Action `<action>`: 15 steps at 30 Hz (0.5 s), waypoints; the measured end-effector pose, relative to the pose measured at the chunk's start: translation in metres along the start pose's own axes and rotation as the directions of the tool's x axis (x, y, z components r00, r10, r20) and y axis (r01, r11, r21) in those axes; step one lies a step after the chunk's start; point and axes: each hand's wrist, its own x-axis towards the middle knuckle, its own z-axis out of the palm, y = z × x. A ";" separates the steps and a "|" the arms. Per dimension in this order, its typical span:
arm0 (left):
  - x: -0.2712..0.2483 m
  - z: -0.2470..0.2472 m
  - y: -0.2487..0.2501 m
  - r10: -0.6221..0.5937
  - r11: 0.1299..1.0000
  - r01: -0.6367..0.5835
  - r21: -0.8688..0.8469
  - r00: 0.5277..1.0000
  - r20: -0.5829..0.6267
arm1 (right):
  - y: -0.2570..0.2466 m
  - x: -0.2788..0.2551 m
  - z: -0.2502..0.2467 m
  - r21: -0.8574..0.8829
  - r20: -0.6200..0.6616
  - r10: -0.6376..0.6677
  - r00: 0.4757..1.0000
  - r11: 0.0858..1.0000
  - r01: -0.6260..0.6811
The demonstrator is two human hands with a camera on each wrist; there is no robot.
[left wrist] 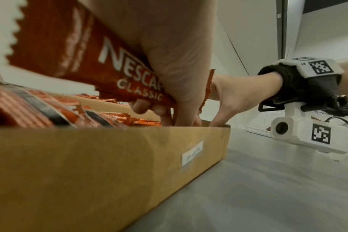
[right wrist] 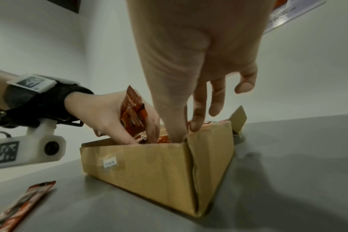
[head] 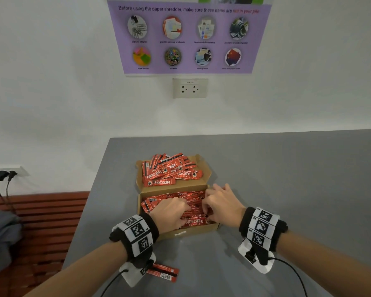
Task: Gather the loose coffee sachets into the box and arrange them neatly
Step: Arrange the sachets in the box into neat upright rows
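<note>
Two red foil coffee sachets (head: 163, 274) lie loose on the grey desk (head: 287, 172); left hand (head: 171, 213) grasps several, right hand (head: 221, 203) relaxed inside the brown cardboard box (head: 180, 232); lid pile (head: 169, 171) remains unsorted.

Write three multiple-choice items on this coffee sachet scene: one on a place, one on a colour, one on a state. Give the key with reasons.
1. Where do the loose sachets outside the box lie?
A. on the table near the left wrist
B. on the bench
C. beside the wall socket

2. What colour are the sachets in the lid?
A. green
B. red
C. blue

3. What is the left hand doing?
A. resting flat on the table
B. hanging idle
C. holding sachets over the box

Key: A, they lie on the grey table by the left wristband; B, red wrappers with white lettering; C, the left wrist view shows fingers curled round sachets.
</note>
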 end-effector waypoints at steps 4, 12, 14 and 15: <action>0.001 0.002 -0.001 0.010 1.000 -0.010 -0.009 1.000 -0.006 | 0.000 0.000 0.002 0.042 0.028 0.022 0.999 0.999 -0.023; -0.002 -0.006 0.000 -0.045 0.984 0.013 -0.179 0.984 -0.174 | 0.007 0.003 0.001 0.141 0.001 0.010 1.000 0.990 -0.010; -0.002 -0.022 0.004 -0.161 0.924 0.038 -0.380 0.941 -0.297 | 0.012 0.006 -0.007 0.301 -0.031 0.001 1.000 0.953 0.009; 0.000 -0.030 0.005 -0.230 0.873 0.031 -0.486 0.905 -0.357 | 0.011 0.009 -0.011 0.400 -0.062 -0.010 0.998 0.916 0.034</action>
